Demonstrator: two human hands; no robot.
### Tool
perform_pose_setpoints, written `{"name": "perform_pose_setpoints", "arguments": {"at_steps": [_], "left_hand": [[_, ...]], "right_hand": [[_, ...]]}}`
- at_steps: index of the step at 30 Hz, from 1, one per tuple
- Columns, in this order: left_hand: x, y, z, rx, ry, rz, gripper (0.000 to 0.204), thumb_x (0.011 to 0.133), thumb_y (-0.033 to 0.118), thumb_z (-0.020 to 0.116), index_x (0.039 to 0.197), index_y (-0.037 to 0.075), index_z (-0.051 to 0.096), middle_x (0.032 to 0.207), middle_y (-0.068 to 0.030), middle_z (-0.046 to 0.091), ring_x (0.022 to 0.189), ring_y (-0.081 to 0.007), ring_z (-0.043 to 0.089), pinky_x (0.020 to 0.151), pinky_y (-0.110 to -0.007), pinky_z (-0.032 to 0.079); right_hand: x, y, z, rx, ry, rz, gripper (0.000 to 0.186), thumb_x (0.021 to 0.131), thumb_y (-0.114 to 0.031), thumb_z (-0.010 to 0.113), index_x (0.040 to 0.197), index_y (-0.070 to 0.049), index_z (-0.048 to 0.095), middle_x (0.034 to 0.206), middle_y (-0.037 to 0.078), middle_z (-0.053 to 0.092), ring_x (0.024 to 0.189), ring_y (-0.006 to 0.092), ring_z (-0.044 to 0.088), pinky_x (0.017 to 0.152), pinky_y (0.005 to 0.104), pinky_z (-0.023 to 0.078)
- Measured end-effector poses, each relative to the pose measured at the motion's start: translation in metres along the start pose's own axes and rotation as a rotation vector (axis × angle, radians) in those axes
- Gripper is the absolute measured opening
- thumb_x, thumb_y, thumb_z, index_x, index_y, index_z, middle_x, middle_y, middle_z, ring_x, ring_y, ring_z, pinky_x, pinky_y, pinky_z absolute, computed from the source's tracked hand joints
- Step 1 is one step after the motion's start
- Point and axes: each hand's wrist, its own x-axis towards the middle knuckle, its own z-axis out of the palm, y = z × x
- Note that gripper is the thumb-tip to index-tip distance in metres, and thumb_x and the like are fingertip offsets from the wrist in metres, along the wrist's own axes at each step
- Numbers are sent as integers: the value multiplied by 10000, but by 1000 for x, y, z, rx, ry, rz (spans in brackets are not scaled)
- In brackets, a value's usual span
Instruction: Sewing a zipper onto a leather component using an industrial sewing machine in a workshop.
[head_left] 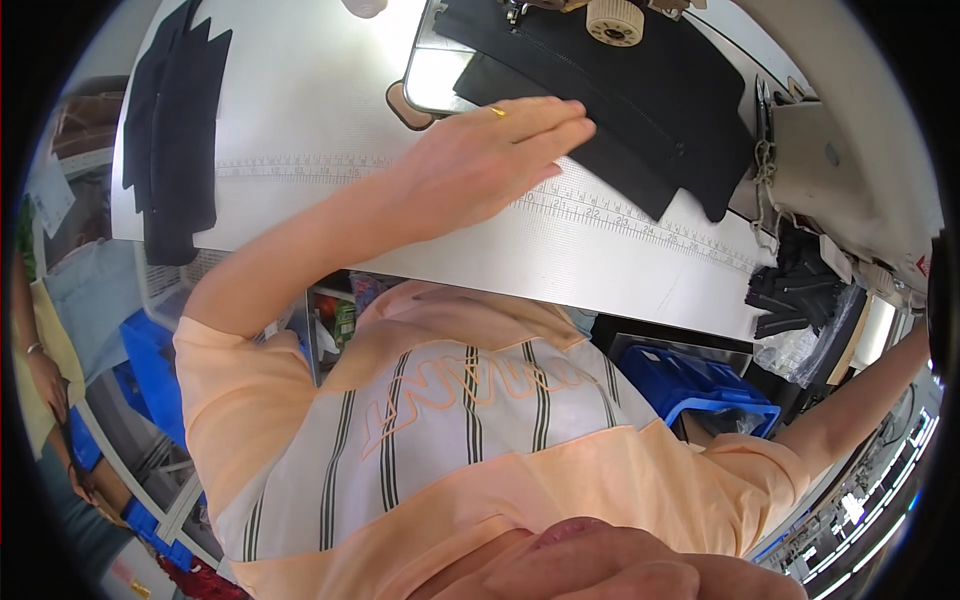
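Observation:
My left hand (500,155), with a gold ring on it, reaches across the white sewing table (330,215). Its fingers are stretched out together, the tips on the near left edge of a black fabric piece (640,110). A stitched seam line runs diagonally over this fabric. The presser foot (514,16) of a sewing machine comes down on the fabric's far left part, beside a round beige dial (614,22). My right forearm (870,390) extends to the right rim of the head view, where the hand is out of sight at the machine's end.
Stacked black fabric pieces (178,135) lie at the table's left end. Black strips (795,285) are bunched beside the beige machine body (850,170). A blue bin (690,385) stands below the front edge. Another person's hand (48,380) is at far left.

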Motion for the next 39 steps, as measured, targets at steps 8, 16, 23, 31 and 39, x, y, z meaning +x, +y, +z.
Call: {"name": "perform_pose_setpoints", "arguments": {"at_steps": [8,16,23,31,39], "left_hand": [[12,-68,-41,397,36,156,317,799,40,644,1114,64,677,1131,-69,667,1023,-256,646,891,-315,519],[23,-102,-30,117,-52,282,408,761,23,641,1167,57,662,1200,-92,656,1086,-263,637,957,-312,506],[12,-85,-19,204,27,191,437,741,10,648,1175,56,659,1201,-93,656,1090,-259,635,948,-313,512],[12,-80,-20,217,45,167,471,717,-5,655,1184,54,654,1203,-94,656,1095,-255,634,937,-314,519],[13,-80,-18,224,59,143,505,693,-21,662,1193,52,650,1204,-95,657,1099,-251,632,926,-315,525]], "right_hand": [[1,-14,4,20,4,15,441,882,-227,684,1231,31,602,1169,132,645,1026,253,638,892,354,513],[-3,-20,6,26,14,24,444,880,-226,688,1231,32,601,1167,133,646,1023,254,640,889,355,515],[-2,-25,5,33,22,32,446,878,-225,692,1231,33,600,1165,135,646,1021,255,641,887,356,518],[-7,-26,4,44,30,40,449,876,-224,696,1231,34,599,1163,137,647,1018,256,643,885,357,520],[-7,-18,0,58,42,51,452,874,-223,700,1230,35,598,1161,139,648,1016,256,644,882,358,523]]}}
